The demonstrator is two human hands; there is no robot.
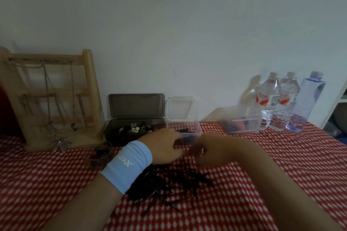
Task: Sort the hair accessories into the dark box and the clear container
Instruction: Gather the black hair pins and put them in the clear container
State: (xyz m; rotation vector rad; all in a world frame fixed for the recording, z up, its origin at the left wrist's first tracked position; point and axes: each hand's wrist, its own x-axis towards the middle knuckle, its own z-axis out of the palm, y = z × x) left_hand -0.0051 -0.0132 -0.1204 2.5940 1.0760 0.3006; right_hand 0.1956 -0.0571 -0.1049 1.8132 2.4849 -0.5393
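A heap of dark hairpins [176, 184] lies on the red dotted tablecloth below both hands. The dark box [112, 133] stands open by the wall with mixed hair accessories inside. To its right is the small clear container [195, 133], which holds a few dark pins. My left hand [165, 146], with a light blue wristband, reaches to the container's front rim, and its fingertips pinch a few dark pins over it. My right hand [204, 151] hovers just right of the left, above the heap, with curled fingers. The blur hides whether it holds anything.
A wooden jewellery stand [56, 99] with hanging chains fills the back left. A small cup [101, 154] of coloured bits sits in front of it. A second clear box [242, 121] and three water bottles [277, 103] stand at the back right.
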